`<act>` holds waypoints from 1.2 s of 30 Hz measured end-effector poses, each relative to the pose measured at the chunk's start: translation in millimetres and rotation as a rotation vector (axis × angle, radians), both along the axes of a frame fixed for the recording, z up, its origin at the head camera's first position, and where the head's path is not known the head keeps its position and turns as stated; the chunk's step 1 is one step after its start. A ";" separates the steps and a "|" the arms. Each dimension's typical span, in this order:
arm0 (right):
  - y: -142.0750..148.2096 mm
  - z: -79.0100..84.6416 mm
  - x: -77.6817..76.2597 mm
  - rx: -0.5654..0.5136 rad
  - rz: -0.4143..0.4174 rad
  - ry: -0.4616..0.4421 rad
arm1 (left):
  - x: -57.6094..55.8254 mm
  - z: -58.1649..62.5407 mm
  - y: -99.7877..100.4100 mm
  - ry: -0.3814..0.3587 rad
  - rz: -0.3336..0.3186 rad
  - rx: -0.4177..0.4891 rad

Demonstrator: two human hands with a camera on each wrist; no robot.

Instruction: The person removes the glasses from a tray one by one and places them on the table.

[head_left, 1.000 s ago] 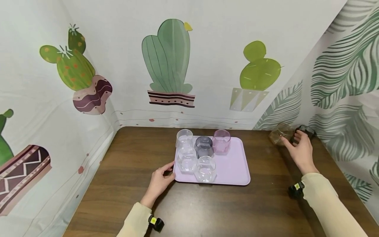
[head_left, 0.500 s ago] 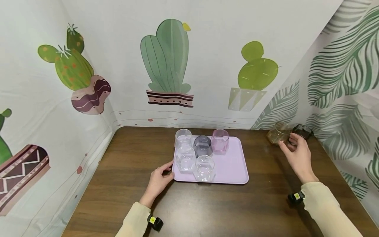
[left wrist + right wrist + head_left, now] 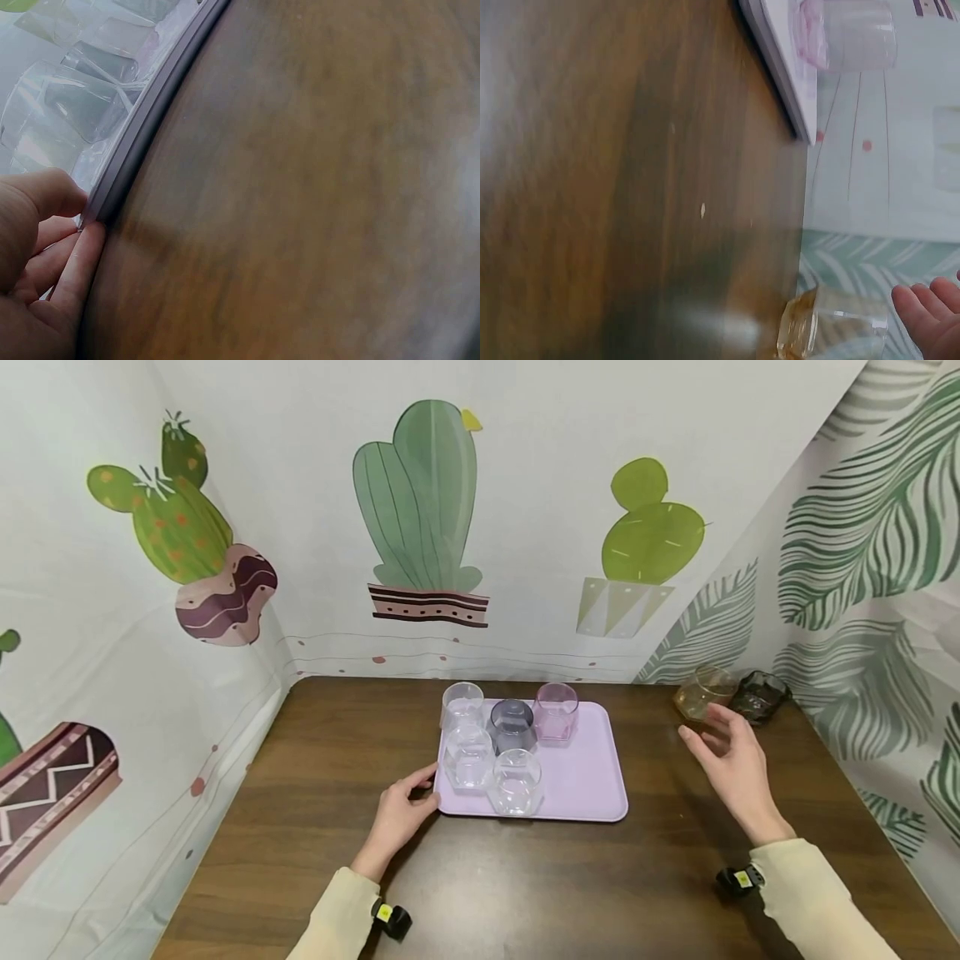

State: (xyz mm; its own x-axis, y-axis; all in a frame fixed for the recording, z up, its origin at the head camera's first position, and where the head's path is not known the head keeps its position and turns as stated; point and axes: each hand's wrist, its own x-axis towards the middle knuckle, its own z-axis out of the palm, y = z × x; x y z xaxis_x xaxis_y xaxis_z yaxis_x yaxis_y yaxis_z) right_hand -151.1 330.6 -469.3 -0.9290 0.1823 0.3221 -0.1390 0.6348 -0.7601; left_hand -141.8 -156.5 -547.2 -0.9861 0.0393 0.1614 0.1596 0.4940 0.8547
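Observation:
A pale purple tray [image 3: 581, 781] lies on the table, with several glasses on it. My left hand [image 3: 401, 814] pinches its left edge; the left wrist view shows thumb and fingers meeting at the rim [image 3: 142, 112]. On the tray are clear glasses, among them one at the front [image 3: 517, 785], a grey glass [image 3: 512, 727] and a pink glass [image 3: 556, 714]. My right hand [image 3: 731, 768] hovers at the right with nothing in it, fingers relaxed and thumb apart. Just beyond its fingertips stands an amber glass [image 3: 701, 693], with a dark glass [image 3: 759, 697] beside it.
A brown wooden table [image 3: 480, 893] runs back to a wall hanging [image 3: 540, 527] printed with cacti and leaves. The amber and dark glasses stand in its far right corner, close against the hanging.
My right hand has drawn away from the amber and dark glasses, back toward me and slightly left. The two glasses stay in the corner. My left hand remains on the tray's edge.

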 end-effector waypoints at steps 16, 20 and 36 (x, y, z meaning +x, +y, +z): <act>-39.5 1.0 13.7 -0.034 0.117 0.095 | -1.5 1.3 -0.6 -0.035 -0.001 0.026; -50.5 4.3 17.0 -0.056 0.157 0.123 | -0.8 1.9 -0.3 -0.042 -0.002 0.031; -97.1 0.9 29.2 -0.054 0.299 0.159 | -0.6 2.3 0.2 -0.048 0.001 0.036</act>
State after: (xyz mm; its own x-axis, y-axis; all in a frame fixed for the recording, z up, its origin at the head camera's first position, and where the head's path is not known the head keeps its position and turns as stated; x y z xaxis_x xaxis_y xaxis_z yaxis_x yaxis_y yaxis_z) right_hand -121.9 233.5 -468.5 -0.8829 -0.0701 0.4644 -0.4324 0.5071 -0.7456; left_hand -142.4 -156.3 -544.9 -0.9928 0.0334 0.1152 0.1175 0.4629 0.8786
